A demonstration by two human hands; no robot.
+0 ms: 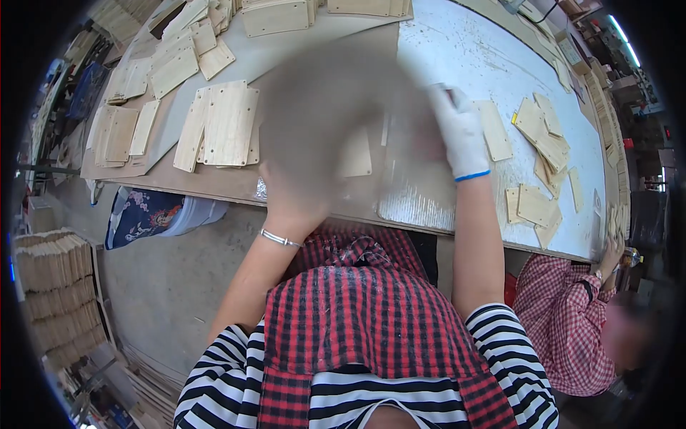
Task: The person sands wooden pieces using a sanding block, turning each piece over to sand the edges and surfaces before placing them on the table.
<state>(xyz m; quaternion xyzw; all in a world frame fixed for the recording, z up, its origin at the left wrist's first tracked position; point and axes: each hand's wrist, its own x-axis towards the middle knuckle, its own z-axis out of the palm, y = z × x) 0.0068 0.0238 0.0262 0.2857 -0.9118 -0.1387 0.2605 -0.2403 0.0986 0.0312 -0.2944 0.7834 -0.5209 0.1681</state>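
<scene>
A grey-brown smear [314, 100] covers the middle of the view and hides what lies between my hands. My bare left hand [296, 200], with a silver bracelet at the wrist, is at the table's front edge; its fingers are lost in the smear. My right hand [459, 136] wears a white glove with a blue cuff. Its fingers are curled round something dark reddish, too blurred to name. Between my hands, part of a thin light wooden board [356, 154] shows. Just right of the glove lies another wooden board [493, 130].
Boards with corner holes lie in a stack [227, 125] left of my hands, with more piles [171, 64] behind. Loose boards [539, 204] are scattered on the right of the table [493, 61]. A person in a checked sleeve [572, 314] is at the right. Stacked wood [57, 286] stands left.
</scene>
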